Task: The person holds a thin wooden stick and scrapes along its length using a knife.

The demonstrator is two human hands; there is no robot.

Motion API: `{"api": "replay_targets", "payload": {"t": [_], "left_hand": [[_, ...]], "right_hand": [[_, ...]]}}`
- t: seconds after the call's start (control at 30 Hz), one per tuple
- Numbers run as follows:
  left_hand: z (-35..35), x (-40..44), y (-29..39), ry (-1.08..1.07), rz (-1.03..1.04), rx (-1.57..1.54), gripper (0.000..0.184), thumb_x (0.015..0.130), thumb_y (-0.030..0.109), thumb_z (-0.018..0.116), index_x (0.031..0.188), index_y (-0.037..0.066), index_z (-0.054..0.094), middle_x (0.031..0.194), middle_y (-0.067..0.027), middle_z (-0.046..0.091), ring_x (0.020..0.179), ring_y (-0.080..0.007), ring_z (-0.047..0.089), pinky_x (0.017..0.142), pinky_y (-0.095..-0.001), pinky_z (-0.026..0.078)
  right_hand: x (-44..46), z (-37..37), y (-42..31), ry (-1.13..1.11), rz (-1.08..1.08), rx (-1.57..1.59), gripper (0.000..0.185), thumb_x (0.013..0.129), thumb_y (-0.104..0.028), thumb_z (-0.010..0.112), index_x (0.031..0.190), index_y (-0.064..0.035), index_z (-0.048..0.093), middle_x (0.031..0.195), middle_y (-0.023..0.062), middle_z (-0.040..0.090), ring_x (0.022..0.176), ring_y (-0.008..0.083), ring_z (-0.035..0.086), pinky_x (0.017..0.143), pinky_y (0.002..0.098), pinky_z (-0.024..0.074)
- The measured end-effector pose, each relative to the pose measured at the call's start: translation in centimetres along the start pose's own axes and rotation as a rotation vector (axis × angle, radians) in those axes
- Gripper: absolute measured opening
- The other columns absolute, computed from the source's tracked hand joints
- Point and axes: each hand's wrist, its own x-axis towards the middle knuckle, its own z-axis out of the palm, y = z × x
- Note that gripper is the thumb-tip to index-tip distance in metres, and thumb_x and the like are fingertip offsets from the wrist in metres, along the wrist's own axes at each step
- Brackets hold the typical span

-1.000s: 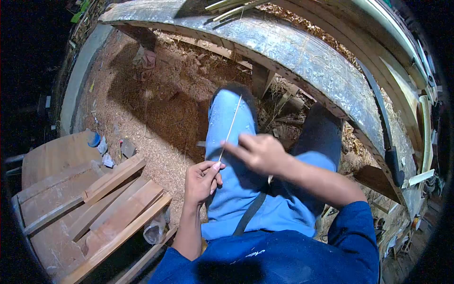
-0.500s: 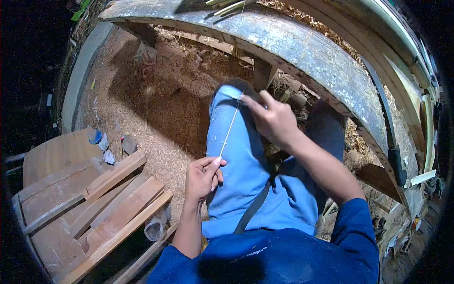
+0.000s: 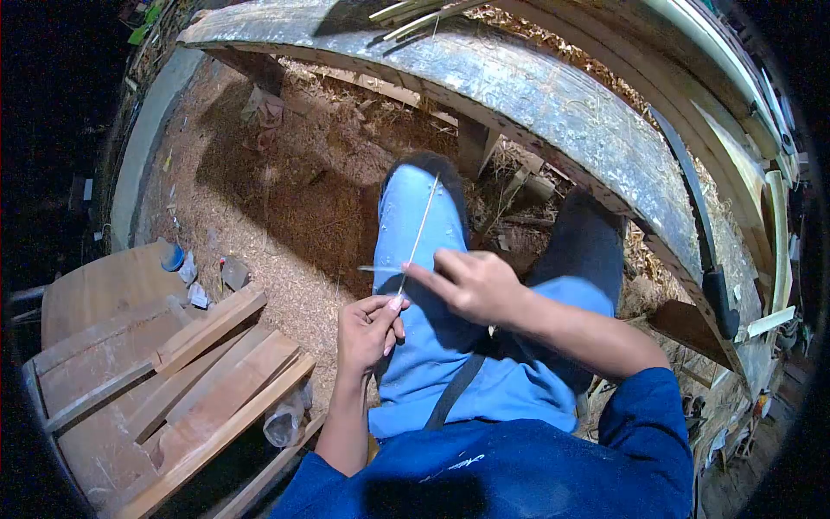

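A thin wooden stick (image 3: pixel 423 221) slants up and away over my blue-trousered knee. Its near end is pinched between the thumb and fingers of my left hand (image 3: pixel 367 331). My right hand (image 3: pixel 471 285) is closed across the stick, just above the left fingertips. A thin, pale, blade-like piece (image 3: pixel 379 269) sticks out to the left from the right fingers, crossing the stick. It is blurred, so its exact kind is unclear. The stick's far end is free above the knee.
A long weathered plank bench (image 3: pixel 519 82) curves across the front, with thin strips (image 3: pixel 424 17) on it. A dark long-bladed tool (image 3: pixel 705 233) lies at its right. Cut boards (image 3: pixel 229 381) are stacked at left. Shavings cover the ground (image 3: pixel 277 242).
My right hand has slid down along the stick, from its far end over the knee to just above my left hand. The left hand keeps its pinch in nearly the same place.
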Motion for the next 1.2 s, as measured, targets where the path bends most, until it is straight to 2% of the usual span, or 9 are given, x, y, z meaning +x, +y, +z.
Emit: {"api": "replay_targets", "payload": {"t": [0.17, 0.37, 0.5, 0.63, 0.8, 0.9, 0.93, 1.03, 1.2], "left_hand": [[0.2, -0.3, 0.5, -0.008, -0.043, -0.008, 0.026, 0.106, 0.018, 0.068, 0.105, -0.007, 0.076, 0.066, -0.0087, 0.068, 0.041, -0.0041, 0.045, 0.039, -0.0219, 0.032], [0.0, -0.2, 0.5, -0.010, -0.029, -0.003, 0.027, 0.106, 0.019, 0.068, 0.105, -0.007, 0.076, 0.066, -0.0084, 0.068, 0.040, -0.0041, 0.045, 0.039, -0.0216, 0.032], [0.3, -0.5, 0.4, -0.001, -0.023, 0.018, 0.031, 0.106, 0.022, 0.068, 0.104, -0.008, 0.075, 0.064, -0.0090, 0.067, 0.040, -0.0056, 0.046, 0.039, -0.0227, 0.032], [0.1, -0.3, 0.4, -0.001, -0.014, 0.036, 0.031, 0.106, 0.021, 0.068, 0.104, -0.008, 0.075, 0.064, -0.0089, 0.066, 0.040, -0.0057, 0.046, 0.039, -0.0224, 0.032], [0.2, -0.9, 0.6, -0.003, -0.029, 0.013, 0.029, 0.106, 0.020, 0.068, 0.104, -0.008, 0.076, 0.065, -0.0084, 0.067, 0.040, -0.0050, 0.045, 0.039, -0.0221, 0.032], [-0.1, -0.8, 0.6, -0.004, -0.013, 0.011, 0.028, 0.106, 0.019, 0.069, 0.103, -0.007, 0.077, 0.065, -0.0081, 0.068, 0.041, -0.0046, 0.045, 0.039, -0.0221, 0.033], [-0.2, -0.8, 0.6, -0.006, -0.010, 0.009, 0.028, 0.106, 0.020, 0.069, 0.103, -0.007, 0.077, 0.065, -0.0079, 0.068, 0.041, -0.0046, 0.045, 0.040, -0.0222, 0.033], [-0.2, -0.7, 0.2, -0.006, -0.012, -0.001, 0.028, 0.105, 0.020, 0.069, 0.103, -0.007, 0.076, 0.064, -0.0080, 0.067, 0.040, -0.0050, 0.045, 0.039, -0.0224, 0.032], [-0.2, -0.9, 0.1, -0.004, -0.010, 0.008, 0.028, 0.105, 0.020, 0.069, 0.104, -0.007, 0.076, 0.064, -0.0084, 0.067, 0.040, -0.0055, 0.045, 0.039, -0.0226, 0.032]], "right_hand": [[2.4, -0.5, 4.9, 0.117, 0.272, -0.106, 0.050, 0.090, -0.013, 0.063, 0.140, -0.0162, 0.064, 0.095, 0.0116, 0.059, 0.065, 0.0252, 0.068, 0.050, 0.0384, 0.0583], [0.6, -0.6, -0.1, -0.010, -0.054, 0.057, 0.051, 0.091, -0.013, 0.063, 0.141, -0.0164, 0.064, 0.090, 0.0092, 0.057, 0.064, 0.0260, 0.069, 0.051, 0.0396, 0.0593], [2.4, -0.7, 5.5, 0.093, 0.327, -0.072, 0.053, 0.091, -0.010, 0.062, 0.143, -0.0188, 0.062, 0.091, 0.0116, 0.057, 0.063, 0.0277, 0.069, 0.054, 0.0398, 0.0607], [0.5, 0.2, 0.6, 0.013, -0.018, -0.028, 0.052, 0.091, -0.017, 0.065, 0.143, -0.0205, 0.065, 0.088, 0.0083, 0.055, 0.062, 0.0200, 0.066, 0.049, 0.0358, 0.0583], [0.6, 1.3, 8.8, 0.046, 0.455, 0.120, 0.034, 0.091, -0.013, 0.067, 0.124, -0.0059, 0.067, 0.104, 0.0234, 0.067, 0.086, 0.0431, 0.070, 0.075, 0.0477, 0.0587], [-0.3, 3.8, 9.5, 0.632, 1.213, 1.359, 0.031, 0.093, -0.026, 0.069, 0.104, 0.0029, 0.075, 0.077, 0.0277, 0.065, 0.072, 0.0354, 0.069, 0.070, 0.0500, 0.0525], [-1.1, 2.9, 10.3, 0.155, 1.229, 0.908, 0.040, 0.092, -0.033, 0.068, 0.100, 0.0050, 0.075, 0.076, 0.0269, 0.067, 0.071, 0.0341, 0.070, 0.070, 0.0509, 0.0527], [-1.3, 1.2, 9.2, -0.133, 1.127, 0.467, 0.052, 0.088, -0.042, 0.070, 0.087, 0.0101, 0.073, 0.075, 0.0261, 0.072, 0.070, 0.0324, 0.073, 0.068, 0.0496, 0.0545], [1.1, 0.0, 7.0, 0.164, 1.132, 0.644, 0.042, 0.096, -0.031, 0.072, 0.108, 0.0093, 0.074, 0.099, 0.0284, 0.077, 0.093, 0.0400, 0.077, 0.084, 0.0458, 0.0588]]}}
